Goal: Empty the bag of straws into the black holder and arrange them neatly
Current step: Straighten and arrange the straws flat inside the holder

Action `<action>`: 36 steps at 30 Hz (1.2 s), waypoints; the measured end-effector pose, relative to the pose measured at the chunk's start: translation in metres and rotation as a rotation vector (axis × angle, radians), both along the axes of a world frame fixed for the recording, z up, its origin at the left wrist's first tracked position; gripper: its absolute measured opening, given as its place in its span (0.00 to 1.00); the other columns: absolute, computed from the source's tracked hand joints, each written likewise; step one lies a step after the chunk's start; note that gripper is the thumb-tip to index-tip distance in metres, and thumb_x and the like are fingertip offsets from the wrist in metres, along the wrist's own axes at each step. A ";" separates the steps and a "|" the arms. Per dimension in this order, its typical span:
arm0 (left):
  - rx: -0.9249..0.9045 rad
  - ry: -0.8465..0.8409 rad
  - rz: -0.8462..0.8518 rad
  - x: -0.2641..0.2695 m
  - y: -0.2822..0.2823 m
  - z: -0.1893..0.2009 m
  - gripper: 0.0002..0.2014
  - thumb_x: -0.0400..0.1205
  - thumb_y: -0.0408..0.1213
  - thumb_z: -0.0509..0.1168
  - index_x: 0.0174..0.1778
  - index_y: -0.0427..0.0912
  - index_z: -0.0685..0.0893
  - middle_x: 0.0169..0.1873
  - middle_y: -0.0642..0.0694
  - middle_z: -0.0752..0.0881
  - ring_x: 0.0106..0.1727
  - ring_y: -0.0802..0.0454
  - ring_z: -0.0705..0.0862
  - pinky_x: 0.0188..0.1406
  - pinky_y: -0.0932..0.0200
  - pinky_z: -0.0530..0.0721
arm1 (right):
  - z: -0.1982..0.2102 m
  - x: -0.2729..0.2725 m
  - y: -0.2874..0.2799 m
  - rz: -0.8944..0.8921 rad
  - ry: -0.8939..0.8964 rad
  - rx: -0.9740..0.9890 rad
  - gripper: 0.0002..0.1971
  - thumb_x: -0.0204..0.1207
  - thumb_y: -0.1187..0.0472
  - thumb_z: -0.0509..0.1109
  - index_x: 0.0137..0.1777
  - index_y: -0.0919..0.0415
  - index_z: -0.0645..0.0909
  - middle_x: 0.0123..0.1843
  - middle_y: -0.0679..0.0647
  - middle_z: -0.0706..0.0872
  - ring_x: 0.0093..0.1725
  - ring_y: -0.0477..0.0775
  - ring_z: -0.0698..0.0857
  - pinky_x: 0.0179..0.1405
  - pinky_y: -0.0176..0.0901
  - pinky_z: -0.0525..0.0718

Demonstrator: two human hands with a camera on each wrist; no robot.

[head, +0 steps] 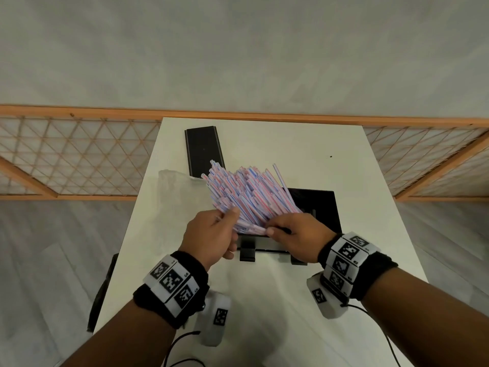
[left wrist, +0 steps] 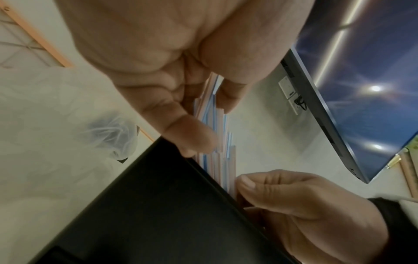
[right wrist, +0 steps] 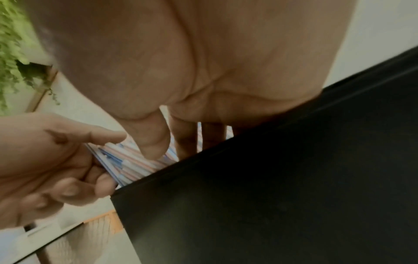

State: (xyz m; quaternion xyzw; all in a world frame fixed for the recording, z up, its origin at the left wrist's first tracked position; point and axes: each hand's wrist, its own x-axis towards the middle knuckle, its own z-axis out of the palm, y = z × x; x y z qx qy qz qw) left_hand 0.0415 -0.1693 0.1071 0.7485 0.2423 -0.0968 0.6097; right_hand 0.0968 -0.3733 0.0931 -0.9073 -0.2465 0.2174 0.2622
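Observation:
A thick bundle of red-, blue- and white-striped straws (head: 246,192) fans up and to the left out of the black holder (head: 317,205) in the middle of the white table (head: 357,160). My left hand (head: 227,218) grips the bundle's lower left side, thumb across the straws (left wrist: 217,142). My right hand (head: 275,226) pinches the straws' lower ends at the holder's near edge. In the right wrist view its thumb and fingers (right wrist: 153,142) press on the straws (right wrist: 135,164) above the holder's wall (right wrist: 271,178). The straws' bottoms are hidden inside the holder.
The empty clear plastic bag (head: 174,181) lies left of the straws. A flat black lid (head: 203,152) rests at the table's far left. A wooden lattice screen (head: 79,157) stands behind the table. Cables hang from both wrist units.

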 end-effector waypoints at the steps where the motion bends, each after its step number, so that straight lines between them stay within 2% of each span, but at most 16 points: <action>1: -0.002 -0.001 -0.005 0.002 -0.001 0.001 0.22 0.88 0.49 0.64 0.40 0.33 0.87 0.27 0.39 0.87 0.24 0.47 0.84 0.27 0.54 0.85 | -0.001 0.003 0.001 0.002 0.000 -0.052 0.16 0.85 0.45 0.63 0.45 0.55 0.84 0.36 0.48 0.83 0.38 0.50 0.82 0.37 0.42 0.76; 3: 0.002 -0.015 -0.014 0.004 -0.005 0.004 0.21 0.89 0.48 0.63 0.38 0.34 0.86 0.27 0.39 0.87 0.24 0.47 0.84 0.28 0.49 0.90 | -0.002 0.007 0.002 0.019 0.002 -0.159 0.21 0.83 0.39 0.63 0.34 0.53 0.75 0.30 0.48 0.77 0.31 0.48 0.77 0.31 0.41 0.71; 4: 0.018 -0.023 -0.023 0.005 -0.006 0.006 0.21 0.89 0.48 0.63 0.38 0.35 0.85 0.28 0.38 0.87 0.24 0.47 0.85 0.30 0.46 0.92 | -0.002 0.007 0.002 0.030 0.015 -0.174 0.22 0.82 0.38 0.62 0.33 0.52 0.74 0.30 0.47 0.77 0.30 0.47 0.76 0.31 0.40 0.72; 7: 0.069 -0.023 -0.053 0.006 -0.010 0.009 0.24 0.89 0.52 0.61 0.40 0.33 0.86 0.30 0.38 0.88 0.26 0.45 0.88 0.31 0.46 0.93 | -0.002 0.006 0.003 0.053 0.076 -0.122 0.16 0.82 0.39 0.63 0.48 0.49 0.83 0.37 0.45 0.84 0.39 0.46 0.82 0.41 0.41 0.80; 8: 0.072 -0.021 -0.058 0.007 -0.011 0.009 0.24 0.89 0.52 0.61 0.40 0.33 0.87 0.30 0.38 0.88 0.26 0.44 0.89 0.32 0.45 0.93 | -0.004 0.006 0.003 0.068 0.086 -0.117 0.15 0.83 0.39 0.62 0.52 0.48 0.82 0.40 0.45 0.85 0.42 0.47 0.83 0.45 0.43 0.82; 11: 0.021 -0.046 -0.020 0.007 -0.017 0.006 0.24 0.90 0.48 0.60 0.40 0.33 0.88 0.27 0.38 0.88 0.26 0.40 0.89 0.34 0.41 0.93 | -0.006 0.005 0.008 0.117 0.058 -0.106 0.09 0.85 0.43 0.61 0.50 0.46 0.76 0.41 0.44 0.80 0.44 0.52 0.81 0.48 0.47 0.80; 15: -0.083 -0.064 0.073 0.009 -0.015 0.010 0.25 0.89 0.51 0.62 0.38 0.34 0.88 0.27 0.36 0.89 0.25 0.40 0.88 0.31 0.47 0.89 | -0.002 0.008 0.003 0.037 -0.134 0.023 0.16 0.82 0.44 0.63 0.56 0.55 0.81 0.48 0.49 0.80 0.49 0.52 0.79 0.50 0.47 0.78; 17: 0.088 -0.057 -0.031 0.007 -0.007 0.010 0.30 0.86 0.60 0.61 0.39 0.33 0.89 0.27 0.38 0.90 0.27 0.40 0.89 0.33 0.48 0.90 | 0.000 0.008 -0.001 0.048 -0.156 0.008 0.15 0.77 0.45 0.70 0.58 0.53 0.82 0.49 0.49 0.80 0.49 0.53 0.80 0.50 0.46 0.79; 19: 0.341 -0.112 -0.140 0.004 0.002 0.009 0.38 0.84 0.68 0.57 0.36 0.30 0.87 0.27 0.39 0.90 0.28 0.41 0.90 0.40 0.45 0.91 | 0.002 0.006 -0.008 0.005 -0.167 -0.022 0.15 0.72 0.47 0.76 0.53 0.53 0.80 0.46 0.48 0.79 0.46 0.52 0.80 0.45 0.43 0.77; 22: 0.476 -0.258 -0.089 -0.002 0.010 0.004 0.36 0.81 0.71 0.56 0.33 0.37 0.83 0.27 0.43 0.88 0.29 0.43 0.89 0.41 0.43 0.89 | 0.006 0.007 -0.024 -0.176 -0.194 -0.022 0.17 0.68 0.49 0.80 0.43 0.58 0.78 0.38 0.50 0.80 0.36 0.51 0.78 0.34 0.38 0.72; 25: 0.505 -0.379 0.079 -0.007 0.010 0.003 0.26 0.80 0.65 0.63 0.38 0.42 0.75 0.24 0.48 0.82 0.26 0.49 0.83 0.32 0.52 0.83 | 0.005 0.007 -0.032 -0.232 -0.116 -0.165 0.19 0.73 0.43 0.75 0.39 0.59 0.79 0.33 0.51 0.82 0.33 0.49 0.79 0.30 0.38 0.73; 27: 0.473 -0.322 0.148 -0.004 0.008 0.001 0.25 0.80 0.62 0.66 0.47 0.41 0.71 0.27 0.49 0.78 0.28 0.48 0.79 0.30 0.56 0.79 | 0.000 0.005 -0.031 -0.202 -0.063 -0.163 0.18 0.77 0.40 0.71 0.40 0.56 0.81 0.34 0.49 0.83 0.35 0.48 0.81 0.34 0.40 0.77; 30: 0.260 -0.033 0.066 0.001 0.004 -0.006 0.27 0.81 0.68 0.61 0.51 0.43 0.71 0.36 0.44 0.83 0.36 0.42 0.84 0.26 0.51 0.85 | -0.004 0.000 -0.023 -0.102 0.022 -0.073 0.13 0.81 0.43 0.67 0.48 0.50 0.87 0.39 0.46 0.87 0.40 0.44 0.85 0.41 0.37 0.81; 31: 0.239 -0.014 0.022 0.001 0.002 -0.006 0.26 0.81 0.68 0.59 0.49 0.45 0.72 0.36 0.44 0.83 0.35 0.43 0.84 0.24 0.51 0.85 | -0.004 0.000 -0.022 -0.075 0.024 -0.080 0.14 0.82 0.43 0.66 0.48 0.50 0.87 0.39 0.46 0.87 0.40 0.44 0.85 0.42 0.37 0.82; 33: 0.250 -0.071 -0.021 0.000 -0.003 -0.007 0.24 0.82 0.68 0.57 0.44 0.47 0.73 0.35 0.47 0.82 0.33 0.45 0.83 0.29 0.45 0.88 | -0.006 0.003 -0.022 -0.051 -0.005 -0.141 0.19 0.82 0.39 0.63 0.41 0.52 0.85 0.35 0.48 0.86 0.37 0.46 0.83 0.39 0.41 0.81; 36: 0.235 -0.101 -0.037 0.001 -0.008 -0.005 0.21 0.84 0.65 0.59 0.46 0.48 0.74 0.37 0.48 0.84 0.36 0.44 0.86 0.27 0.50 0.88 | -0.007 0.004 -0.021 -0.048 0.014 -0.157 0.25 0.84 0.39 0.59 0.31 0.55 0.74 0.27 0.49 0.78 0.30 0.48 0.78 0.31 0.40 0.74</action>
